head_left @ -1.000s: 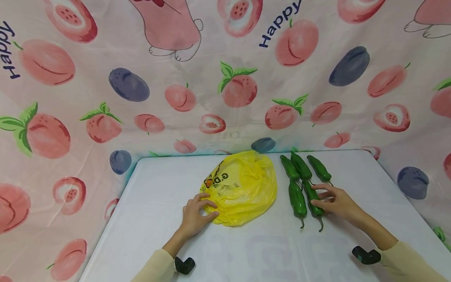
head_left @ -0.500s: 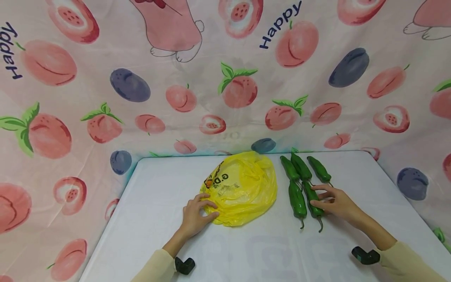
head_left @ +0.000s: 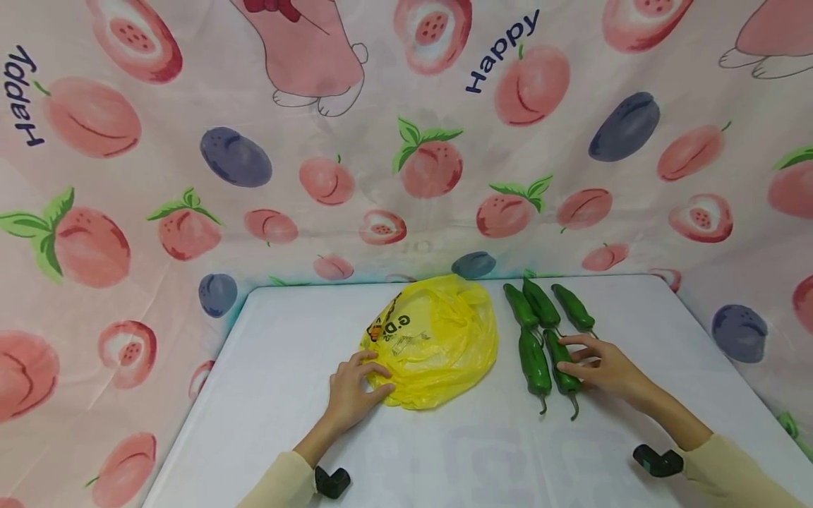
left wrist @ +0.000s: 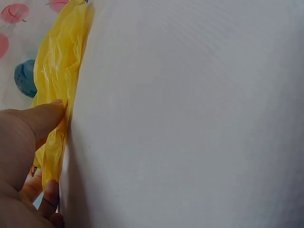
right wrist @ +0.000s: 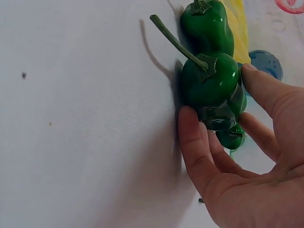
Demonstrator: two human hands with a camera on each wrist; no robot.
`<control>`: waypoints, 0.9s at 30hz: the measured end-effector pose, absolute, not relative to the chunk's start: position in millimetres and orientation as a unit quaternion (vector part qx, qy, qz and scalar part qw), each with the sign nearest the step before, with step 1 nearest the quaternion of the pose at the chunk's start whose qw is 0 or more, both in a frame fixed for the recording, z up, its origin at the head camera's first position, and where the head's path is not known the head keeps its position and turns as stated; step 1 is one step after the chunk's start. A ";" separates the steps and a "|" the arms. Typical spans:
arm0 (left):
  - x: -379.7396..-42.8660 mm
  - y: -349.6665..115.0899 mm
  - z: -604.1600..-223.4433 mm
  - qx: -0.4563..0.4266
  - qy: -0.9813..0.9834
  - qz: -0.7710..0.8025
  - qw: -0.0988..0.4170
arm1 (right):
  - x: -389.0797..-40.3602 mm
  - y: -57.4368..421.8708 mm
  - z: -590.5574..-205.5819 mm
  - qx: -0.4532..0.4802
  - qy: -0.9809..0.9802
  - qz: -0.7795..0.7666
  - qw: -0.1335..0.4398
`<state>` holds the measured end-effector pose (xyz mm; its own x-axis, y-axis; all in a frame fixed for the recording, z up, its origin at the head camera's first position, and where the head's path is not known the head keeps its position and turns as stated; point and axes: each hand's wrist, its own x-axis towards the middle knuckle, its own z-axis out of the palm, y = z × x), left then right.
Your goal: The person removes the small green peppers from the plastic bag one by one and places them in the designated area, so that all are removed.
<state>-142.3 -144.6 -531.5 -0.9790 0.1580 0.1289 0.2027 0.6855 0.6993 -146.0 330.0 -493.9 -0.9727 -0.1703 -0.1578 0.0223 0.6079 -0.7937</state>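
A crumpled yellow plastic bag [head_left: 438, 339] with dark print lies on the white table. At its lower left edge rests my left hand [head_left: 356, 388]; in the left wrist view the thumb [left wrist: 47, 116] touches the bag's side. Several green peppers lie to the right of the bag in two rows. My right hand [head_left: 606, 367] rests with relaxed fingers on the near right pepper [head_left: 559, 356], thumb on its top and fingers along its right side. Beside that pepper is another green pepper [head_left: 535, 360], stem towards me. The right wrist view shows the touched pepper's stem [right wrist: 175, 40] close up.
Behind the near row lie a far left pepper [head_left: 519, 305], a far middle pepper [head_left: 541, 302] and a far right pepper [head_left: 573, 307]. The white table [head_left: 286, 339] ends against a fruit-printed cloth [head_left: 273, 120]. Black devices sit near both wrists.
Both hands stay at the bag and the pepper. The head view has tilted up slightly, so the scene sits a little lower.
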 end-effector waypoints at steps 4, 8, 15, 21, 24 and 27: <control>-141.6 -144.7 -530.7 -0.112 -0.922 -0.370 0.038 | -146.3 330.1 -492.2 -0.047 0.885 -0.448 0.113; -141.1 -146.4 -530.5 -0.133 -0.924 -0.354 0.052 | -145.7 330.7 -490.2 -0.048 0.882 -0.453 0.120; -140.3 -151.9 -531.4 -0.149 -0.921 -0.351 0.079 | -145.8 333.3 -485.6 -0.051 0.883 -0.451 0.119; -137.5 -157.4 -529.9 -0.155 -0.911 -0.372 0.091 | -146.2 336.3 -476.2 -0.071 0.878 -0.461 0.106; -135.3 -161.7 -527.2 -0.160 -0.908 -0.375 0.092 | -146.6 337.3 -471.0 -0.075 0.881 -0.457 0.097; -133.4 -168.6 -523.6 -0.166 -0.903 -0.383 0.100 | -146.9 337.5 -465.5 -0.071 0.886 -0.448 0.091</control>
